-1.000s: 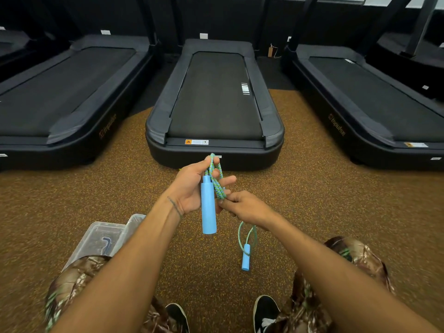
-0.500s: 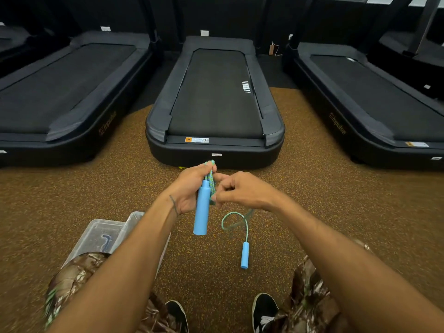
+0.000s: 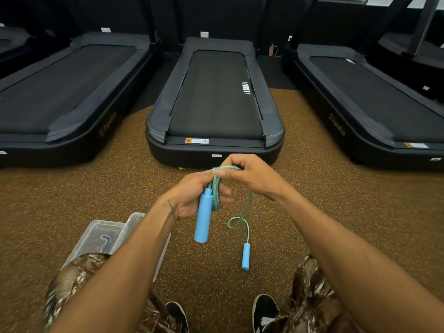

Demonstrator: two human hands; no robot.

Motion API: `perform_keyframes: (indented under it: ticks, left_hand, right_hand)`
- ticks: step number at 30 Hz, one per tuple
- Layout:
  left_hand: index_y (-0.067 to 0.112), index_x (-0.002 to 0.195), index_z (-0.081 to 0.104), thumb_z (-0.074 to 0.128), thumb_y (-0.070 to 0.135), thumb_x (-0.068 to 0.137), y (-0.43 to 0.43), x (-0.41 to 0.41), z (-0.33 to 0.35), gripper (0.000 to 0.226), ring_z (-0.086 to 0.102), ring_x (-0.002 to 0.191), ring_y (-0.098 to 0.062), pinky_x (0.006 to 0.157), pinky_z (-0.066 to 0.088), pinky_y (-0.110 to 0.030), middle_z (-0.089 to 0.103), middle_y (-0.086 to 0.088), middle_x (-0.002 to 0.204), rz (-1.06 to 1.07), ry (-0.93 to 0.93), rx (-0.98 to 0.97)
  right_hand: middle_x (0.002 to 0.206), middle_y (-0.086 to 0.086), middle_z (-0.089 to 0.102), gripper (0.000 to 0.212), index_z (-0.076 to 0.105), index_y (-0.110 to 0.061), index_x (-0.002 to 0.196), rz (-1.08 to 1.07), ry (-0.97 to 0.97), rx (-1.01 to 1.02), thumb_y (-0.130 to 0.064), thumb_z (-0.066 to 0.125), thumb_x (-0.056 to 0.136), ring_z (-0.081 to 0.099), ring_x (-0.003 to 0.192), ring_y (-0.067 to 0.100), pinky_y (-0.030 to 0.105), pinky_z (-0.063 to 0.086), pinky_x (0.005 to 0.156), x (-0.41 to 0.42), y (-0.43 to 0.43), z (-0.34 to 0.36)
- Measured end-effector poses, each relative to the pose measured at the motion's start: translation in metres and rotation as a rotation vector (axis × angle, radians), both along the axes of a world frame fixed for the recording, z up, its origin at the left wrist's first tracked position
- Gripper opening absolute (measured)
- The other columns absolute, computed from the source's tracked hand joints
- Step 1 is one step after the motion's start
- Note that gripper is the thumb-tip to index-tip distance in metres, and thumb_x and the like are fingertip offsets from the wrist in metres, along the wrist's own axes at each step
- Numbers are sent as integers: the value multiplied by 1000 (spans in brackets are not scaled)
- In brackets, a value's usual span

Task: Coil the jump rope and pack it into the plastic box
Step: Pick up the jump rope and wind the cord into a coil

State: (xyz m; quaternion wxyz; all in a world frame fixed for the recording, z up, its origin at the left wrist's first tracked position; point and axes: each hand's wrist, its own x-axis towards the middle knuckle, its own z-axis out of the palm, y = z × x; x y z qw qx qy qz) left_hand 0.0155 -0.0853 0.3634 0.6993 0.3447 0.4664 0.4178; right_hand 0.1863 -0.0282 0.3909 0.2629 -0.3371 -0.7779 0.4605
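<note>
Two hands wind a bumpy blue-green woven jump rope (image 3: 215, 188).
Left hand (image 3: 189, 195) squeezes one smooth blue tube handle (image 3: 203, 217) and loops; right hand (image 3: 252, 174) pinches rope; second handle (image 3: 245, 256) dangles. Clear plastic box (image 3: 101, 236) sits on the floor.

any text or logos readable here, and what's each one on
"impulse": gold logo on the left treadmill's side, partly blurred.
"impulse": same logo on the right treadmill's side.
Orange warning sticker on the middle treadmill: print too small to read.
White stripes on its belt: no words.

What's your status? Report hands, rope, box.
Left hand grips handle and coils. Right hand pinches rope over the top. Second handle dangles. Box open, left of knee; nothing blocking.
</note>
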Motion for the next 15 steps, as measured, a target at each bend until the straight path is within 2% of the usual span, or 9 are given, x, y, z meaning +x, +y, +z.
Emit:
perform_keyframes:
  ticks: [2, 5, 7, 9, 11, 14, 15]
  left_hand:
    - [5, 120, 61, 39, 26, 105, -3, 5, 3, 34, 71, 90, -40, 96, 50, -49, 71, -17, 80, -38, -22, 1]
    - [4, 114, 64, 40, 28, 104, -7, 9, 6, 35, 71, 91, -42, 85, 58, -45, 71, -19, 77, -65, -85, -16]
    - [6, 111, 65, 40, 32, 104, -8, 9, 6, 37, 72, 88, -43, 82, 59, -44, 70, -19, 74, -55, -131, -15]
    - [7, 112, 67, 39, 37, 104, -8, 7, 4, 41, 72, 88, -43, 95, 53, -51, 69, -17, 72, -51, -162, -4]
    - [7, 116, 66, 39, 38, 103, -8, 5, 3, 43, 71, 87, -42, 103, 46, -56, 66, -16, 69, -69, -178, 6]
    - [6, 117, 68, 42, 36, 101, -10, 5, 3, 42, 62, 89, -41, 86, 56, -50, 60, -15, 65, -107, -195, 21]
    - [6, 117, 68, 43, 35, 101, -10, 6, 3, 41, 59, 87, -38, 85, 56, -50, 56, -14, 64, -118, -201, 36]
  right_hand:
    - [73, -6, 67, 9, 68, -17, 86, -19, 66, -26, -24, 73, 89, 61, 70, 10, 29, 49, 69, -1, 4, -3]
    - [70, 6, 62, 10, 66, -12, 89, -34, 108, -31, -21, 70, 91, 53, 65, 17, 27, 45, 65, -2, 7, -4]
    - [73, 5, 62, 10, 65, -10, 89, -56, 117, -41, -19, 66, 94, 54, 68, 12, 23, 46, 67, -2, 9, -5]
    - [74, -7, 63, 10, 64, -14, 86, -104, 122, -58, -15, 62, 96, 55, 67, 0, 18, 45, 68, -3, 11, -8]
    - [75, -12, 63, 12, 65, -16, 88, -132, 98, -80, -17, 59, 99, 56, 68, -5, 18, 44, 70, -3, 14, -13]
    - [77, -16, 65, 17, 67, -15, 93, -146, 72, -105, -24, 55, 101, 57, 73, -6, 21, 44, 73, -1, 15, -20]
    - [77, -15, 65, 20, 68, -14, 94, -143, 69, -120, -24, 53, 102, 56, 71, -6, 20, 43, 71, 0, 15, -22]
